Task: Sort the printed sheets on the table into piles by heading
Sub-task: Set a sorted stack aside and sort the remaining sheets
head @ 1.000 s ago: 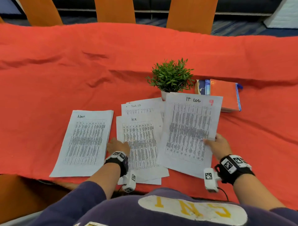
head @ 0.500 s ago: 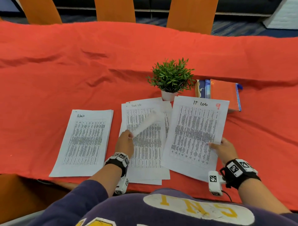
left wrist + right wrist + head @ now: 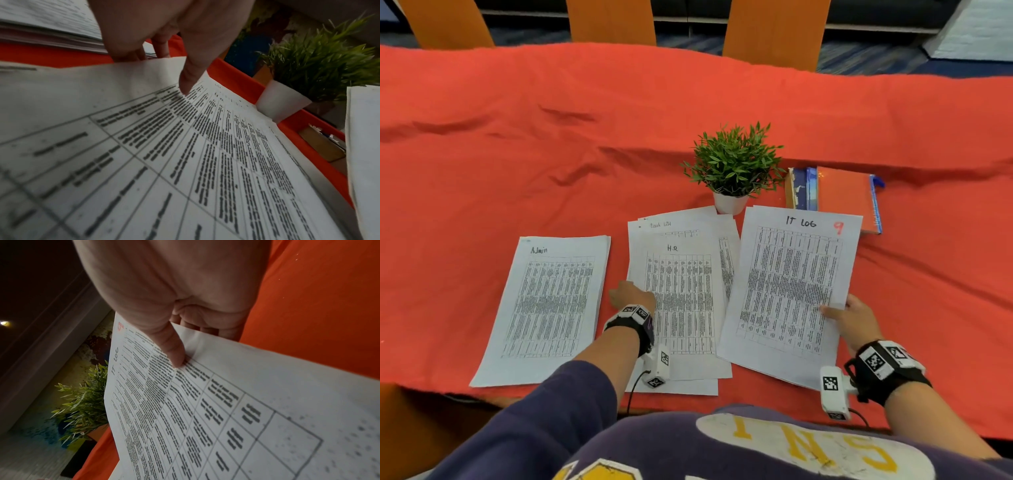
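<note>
Three groups of printed sheets lie on the red tablecloth (image 3: 517, 144). The "Admin" pile (image 3: 551, 301) is at the left. In the middle, an "H.R" sheet (image 3: 683, 294) lies on a "Task List" sheet (image 3: 671, 224) and others. My left hand (image 3: 631, 295) pinches the H.R sheet (image 3: 205, 154) at its left edge, thumb (image 3: 191, 78) on top and fingers under. My right hand (image 3: 847, 313) pinches the right edge of the "IT Log" sheet (image 3: 791, 284), which is marked with a red 9. Its thumb (image 3: 172, 352) presses on that sheet (image 3: 226, 402), which hangs tilted above the cloth.
A small potted plant (image 3: 734, 164) stands just behind the middle pile. Beside it on the right lie an orange notebook (image 3: 844, 198) and a blue book. Orange chairs (image 3: 774, 31) line the far side. The table's front edge runs right below the piles.
Half a second ago my left hand had the H.R sheet lifted and curled, baring the Task List sheet; now it lies flat on the middle pile. The IT Log sheet drifted slightly right.
</note>
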`<state>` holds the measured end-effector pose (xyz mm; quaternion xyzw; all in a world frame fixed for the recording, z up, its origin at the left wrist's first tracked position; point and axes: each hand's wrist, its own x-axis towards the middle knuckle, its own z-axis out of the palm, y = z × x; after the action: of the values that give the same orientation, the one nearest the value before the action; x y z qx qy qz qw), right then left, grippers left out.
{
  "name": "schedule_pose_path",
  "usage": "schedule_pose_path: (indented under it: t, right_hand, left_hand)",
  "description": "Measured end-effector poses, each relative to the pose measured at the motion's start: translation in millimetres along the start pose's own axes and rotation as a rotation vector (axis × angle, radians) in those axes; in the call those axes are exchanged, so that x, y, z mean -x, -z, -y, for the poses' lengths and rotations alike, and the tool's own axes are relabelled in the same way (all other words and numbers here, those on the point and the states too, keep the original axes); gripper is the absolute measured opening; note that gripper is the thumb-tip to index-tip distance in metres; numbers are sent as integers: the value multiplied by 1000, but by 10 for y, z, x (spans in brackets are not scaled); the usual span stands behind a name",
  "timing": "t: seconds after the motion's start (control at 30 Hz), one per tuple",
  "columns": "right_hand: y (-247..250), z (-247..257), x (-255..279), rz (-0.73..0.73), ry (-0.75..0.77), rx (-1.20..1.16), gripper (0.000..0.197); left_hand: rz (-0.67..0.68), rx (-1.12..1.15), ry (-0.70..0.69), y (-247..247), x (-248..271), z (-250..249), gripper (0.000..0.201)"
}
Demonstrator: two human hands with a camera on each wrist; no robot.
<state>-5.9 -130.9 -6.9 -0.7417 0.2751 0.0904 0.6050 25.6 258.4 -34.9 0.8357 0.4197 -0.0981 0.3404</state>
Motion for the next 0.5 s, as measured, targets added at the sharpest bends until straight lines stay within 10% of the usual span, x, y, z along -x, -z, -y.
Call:
schedule_pose_path:
  t: [0.5]
  right_hand:
    - [106, -77, -10, 3, -16, 21, 28]
  left_hand:
    - [62, 181, -312, 68, 236, -100, 33]
